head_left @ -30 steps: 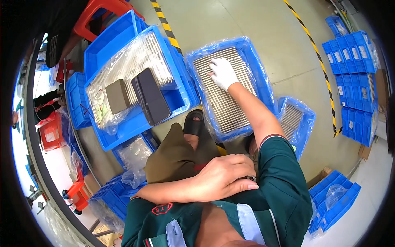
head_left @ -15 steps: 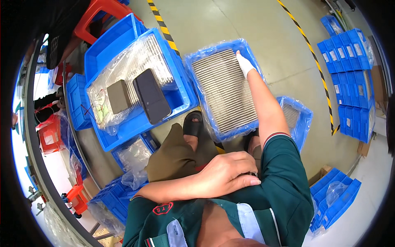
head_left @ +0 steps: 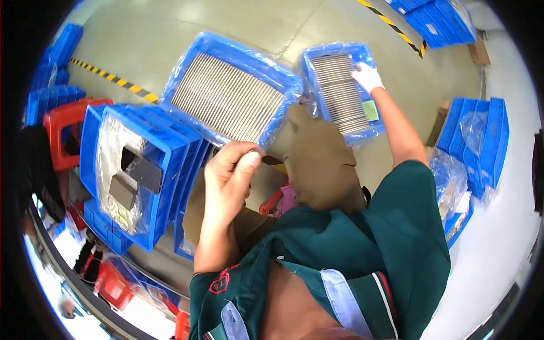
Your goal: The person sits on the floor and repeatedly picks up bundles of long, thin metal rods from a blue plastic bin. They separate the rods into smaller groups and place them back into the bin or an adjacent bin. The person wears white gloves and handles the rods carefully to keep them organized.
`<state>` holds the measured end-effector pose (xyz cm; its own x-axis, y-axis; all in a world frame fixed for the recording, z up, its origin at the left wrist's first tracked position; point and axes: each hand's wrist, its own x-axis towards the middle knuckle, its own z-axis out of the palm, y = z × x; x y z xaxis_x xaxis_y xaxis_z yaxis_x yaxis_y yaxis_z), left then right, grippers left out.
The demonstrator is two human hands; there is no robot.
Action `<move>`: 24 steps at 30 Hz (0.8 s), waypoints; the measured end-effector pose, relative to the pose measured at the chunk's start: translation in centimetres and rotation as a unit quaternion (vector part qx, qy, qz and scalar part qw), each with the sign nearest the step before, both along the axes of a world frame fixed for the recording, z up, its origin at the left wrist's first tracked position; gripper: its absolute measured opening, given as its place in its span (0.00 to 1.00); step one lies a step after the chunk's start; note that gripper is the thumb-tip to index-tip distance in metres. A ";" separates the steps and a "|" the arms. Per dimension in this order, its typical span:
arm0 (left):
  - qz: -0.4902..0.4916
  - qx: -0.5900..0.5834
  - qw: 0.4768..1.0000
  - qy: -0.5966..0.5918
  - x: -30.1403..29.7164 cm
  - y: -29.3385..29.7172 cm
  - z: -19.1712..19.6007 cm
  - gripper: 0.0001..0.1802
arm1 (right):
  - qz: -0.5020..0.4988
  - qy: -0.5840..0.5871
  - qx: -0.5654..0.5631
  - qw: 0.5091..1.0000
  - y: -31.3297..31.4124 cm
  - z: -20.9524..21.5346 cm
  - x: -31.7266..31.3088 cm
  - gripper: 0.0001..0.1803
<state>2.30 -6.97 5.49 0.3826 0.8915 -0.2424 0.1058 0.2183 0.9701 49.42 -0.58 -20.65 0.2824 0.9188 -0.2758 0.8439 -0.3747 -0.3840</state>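
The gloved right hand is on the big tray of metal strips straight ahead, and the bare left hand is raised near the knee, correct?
Not quite. In the head view the gloved right hand is on the smaller blue tray to the right, not the big tray. The bare left hand is raised as stated.

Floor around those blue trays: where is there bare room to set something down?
Bare concrete floor lies beyond the large lined tray, up to the striped tape. Crowded at left: stacked blue crates, red stool. The gloved right hand touches the smaller tray.

Gloved right hand (head_left: 367, 76) reaches forward, arm extended; bare left hand (head_left: 229, 175) raised, fingers curled.
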 end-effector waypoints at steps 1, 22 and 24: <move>0.016 -0.039 0.999 0.008 0.3 -0.1 0.0 0.09 | -0.051 -0.039 -0.046 0.997 -3.4 -0.2 1.9 0.26; 0.054 -0.071 0.989 0.122 4.5 3.1 -7.9 0.11 | 0.142 -0.257 -0.069 0.953 1.4 -11.0 1.4 0.12; 0.052 -0.055 0.988 0.132 4.2 3.3 -8.2 0.11 | 0.171 -0.265 -0.081 0.946 2.5 -12.1 2.0 0.12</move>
<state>6.55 -3.70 -2.67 0.2004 0.8857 -0.4187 0.3232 0.3437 0.8817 51.40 1.90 -32.74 0.1142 0.9392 -0.3238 0.9842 -0.0626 0.1656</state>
